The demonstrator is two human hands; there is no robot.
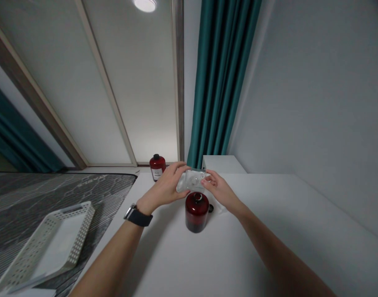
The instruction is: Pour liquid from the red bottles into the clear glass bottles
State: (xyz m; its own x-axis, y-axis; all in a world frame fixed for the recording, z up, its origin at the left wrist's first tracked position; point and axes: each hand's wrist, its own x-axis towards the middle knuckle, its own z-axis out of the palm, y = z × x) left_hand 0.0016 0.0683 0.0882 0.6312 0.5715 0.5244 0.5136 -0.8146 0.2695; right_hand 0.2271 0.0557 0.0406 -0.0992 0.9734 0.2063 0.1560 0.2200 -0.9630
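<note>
Between my two hands is a clear see-through container (193,180), tipped on its side above the table. My left hand (168,183) wraps round its left end, with the thumb below and the fingers on top. At its right end, my right hand (218,187) grips the edge with thumb and fingers. Just below stands a dark red bottle (197,212), upright, its neck uncapped. A small black cap (211,208) lies on the table to the right of that bottle. What the clear container holds, if anything, I cannot make out.
A second red bottle (157,167) with a black cap and white label stands at the table's far left. The white table (232,255) ends at the left, where a white perforated basket (48,243) sits lower down. A white box (223,164) is at the back.
</note>
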